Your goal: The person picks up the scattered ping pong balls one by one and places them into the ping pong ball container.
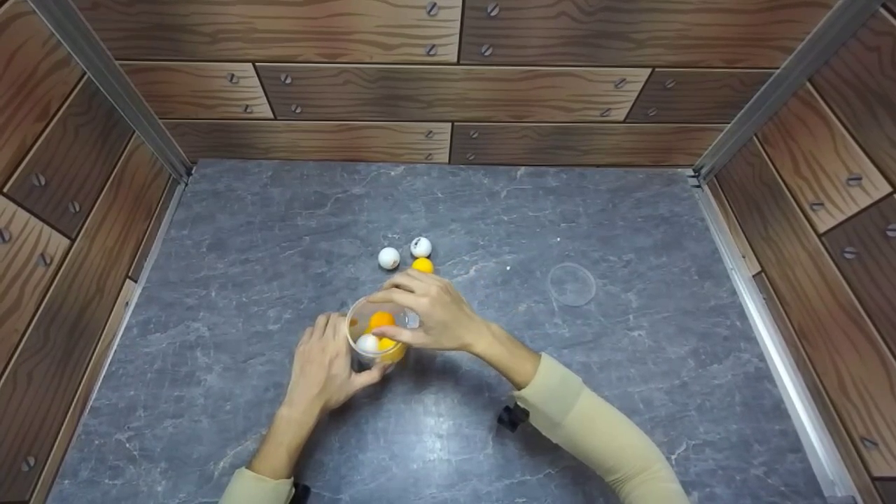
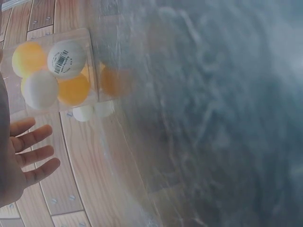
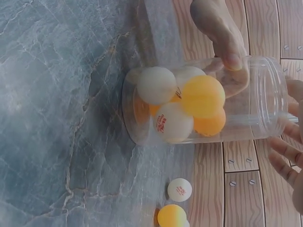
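Observation:
A clear plastic jar (image 3: 253,120) stands upright, with white, yellow and orange table tennis balls (image 3: 203,97) in its lower part. My left hand (image 1: 318,367) holds the jar from the left. Its thumb (image 3: 232,61) lies against the jar wall in the right wrist view. Over the jar's mouth is my right hand (image 1: 441,315), its fingers spread along the far side of the rim and its thumb reaching across the opening. Nothing shows in its grasp. Behind the jar lie two white balls (image 1: 389,258) and a yellow ball (image 1: 422,265), partly hidden by my right hand.
A clear round lid (image 1: 572,285) lies flat on the grey marbled table (image 1: 630,392), to the right of the jar. Wood-patterned panels (image 1: 448,91) enclose the back and both sides, with metal posts (image 1: 119,84) at the corners.

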Demonstrator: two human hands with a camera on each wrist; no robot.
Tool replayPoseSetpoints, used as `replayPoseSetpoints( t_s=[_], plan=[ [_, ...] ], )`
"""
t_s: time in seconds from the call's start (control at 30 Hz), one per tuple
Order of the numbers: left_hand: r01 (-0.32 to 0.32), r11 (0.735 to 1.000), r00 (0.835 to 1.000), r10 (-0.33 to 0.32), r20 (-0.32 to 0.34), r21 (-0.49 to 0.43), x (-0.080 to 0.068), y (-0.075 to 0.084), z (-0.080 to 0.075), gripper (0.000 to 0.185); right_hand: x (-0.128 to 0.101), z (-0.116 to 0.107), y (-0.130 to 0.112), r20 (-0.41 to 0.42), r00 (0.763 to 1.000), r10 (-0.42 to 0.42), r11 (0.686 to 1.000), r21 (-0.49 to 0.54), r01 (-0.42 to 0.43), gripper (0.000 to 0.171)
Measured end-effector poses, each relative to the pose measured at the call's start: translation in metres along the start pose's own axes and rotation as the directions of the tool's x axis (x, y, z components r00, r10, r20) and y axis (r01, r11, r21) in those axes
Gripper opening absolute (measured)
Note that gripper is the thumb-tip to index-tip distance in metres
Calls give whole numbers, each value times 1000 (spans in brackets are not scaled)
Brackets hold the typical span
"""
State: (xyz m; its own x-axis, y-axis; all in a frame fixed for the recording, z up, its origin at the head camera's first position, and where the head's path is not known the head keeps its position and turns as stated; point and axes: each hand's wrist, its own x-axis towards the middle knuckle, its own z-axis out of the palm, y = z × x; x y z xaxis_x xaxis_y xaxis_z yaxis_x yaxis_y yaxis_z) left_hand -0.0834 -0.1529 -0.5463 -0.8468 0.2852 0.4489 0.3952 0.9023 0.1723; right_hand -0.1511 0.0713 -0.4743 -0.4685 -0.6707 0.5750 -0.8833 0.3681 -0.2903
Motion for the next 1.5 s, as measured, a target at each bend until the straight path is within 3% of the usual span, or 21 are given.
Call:
replayPoseSetpoints(
  t_s=[0.23, 0.43, 0.93, 1.27, 1.5],
  plan=[
    [7, 1000, 1000, -7, 13, -15, 0, 0, 0, 89, 0, -8, 3, -79, 996, -32, 999, 5, 33, 40],
    [11, 1000, 1000, -11, 20, -5, 0, 0, -1, 91, -3, -14, 9, -87, 996, -14, 999, 27, 16, 41],
    [24, 1000, 999, -23, 26, -9, 0, 1, -1, 91, -13, -20, 23, -82, 985, 152, 988, 23, -150, 52],
    [39, 999, 998, -38, 48, -16, 0, 1, -2, 92, -26, -11, 45, -34, 963, 267, 964, 4, -267, 54],
    [30, 999, 999, -29, 22, -43, -1, 1, 0, 91, -34, -3, 59, -22, 948, 316, 948, -25, -317, 57]
  ],
)
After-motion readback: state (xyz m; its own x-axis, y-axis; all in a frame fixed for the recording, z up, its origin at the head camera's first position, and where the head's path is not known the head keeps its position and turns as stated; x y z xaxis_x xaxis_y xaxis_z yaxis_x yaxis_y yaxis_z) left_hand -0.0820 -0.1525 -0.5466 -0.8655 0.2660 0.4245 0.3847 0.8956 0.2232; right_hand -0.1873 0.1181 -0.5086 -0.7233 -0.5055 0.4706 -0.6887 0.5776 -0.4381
